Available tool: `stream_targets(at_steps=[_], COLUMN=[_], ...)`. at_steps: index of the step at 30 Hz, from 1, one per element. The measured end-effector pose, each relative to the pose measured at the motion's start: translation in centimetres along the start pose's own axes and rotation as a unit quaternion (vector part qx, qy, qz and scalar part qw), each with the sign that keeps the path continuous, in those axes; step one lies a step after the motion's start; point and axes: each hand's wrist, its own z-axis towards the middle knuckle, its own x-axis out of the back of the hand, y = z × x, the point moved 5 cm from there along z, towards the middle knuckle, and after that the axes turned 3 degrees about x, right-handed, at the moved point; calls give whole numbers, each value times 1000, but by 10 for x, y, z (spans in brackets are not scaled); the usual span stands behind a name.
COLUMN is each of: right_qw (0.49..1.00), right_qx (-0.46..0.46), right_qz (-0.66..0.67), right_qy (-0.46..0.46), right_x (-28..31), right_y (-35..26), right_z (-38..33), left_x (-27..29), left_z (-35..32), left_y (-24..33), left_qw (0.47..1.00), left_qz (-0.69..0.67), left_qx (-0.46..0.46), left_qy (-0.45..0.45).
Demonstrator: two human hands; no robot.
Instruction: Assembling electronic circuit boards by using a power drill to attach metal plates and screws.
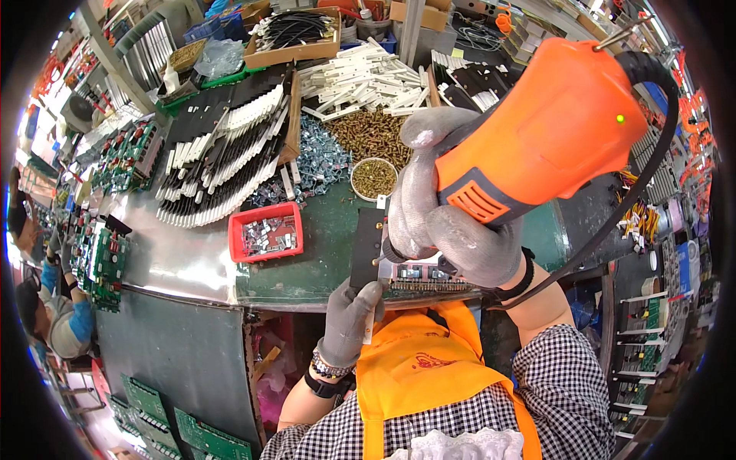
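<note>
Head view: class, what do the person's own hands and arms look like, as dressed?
The left hand is gloved in dark grey, with a beaded bracelet and a black strap. The right hand is gloved in lighter grey, with a black wristband. The sleeves are black-and-white checked.

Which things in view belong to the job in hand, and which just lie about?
Likely the job's:
orange tool, in right hand
black plate, in left hand
brass parts

Apparently lying about:
plastic bag
black cables
green boards, lower left
</note>
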Motion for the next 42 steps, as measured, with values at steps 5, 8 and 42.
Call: stream_targets(at_steps=[5,8,42], right_qw=[1000,1000,991], right_qx=[4,3,49], right_qz=[-11,-16,74], right_qy=[-3,-9,-99], right_x=[-7,-14,-29], right_y=[1,5,3], right_z=[1,5,13], left_x=[0,4,4], left_z=[3,0,5], left_y=[-4,-4,-11], left_qw=[1000,1000,999], left_qz=[-7,18,-15], left_qx=[-8,8,21], left_qy=[7,10,-27])
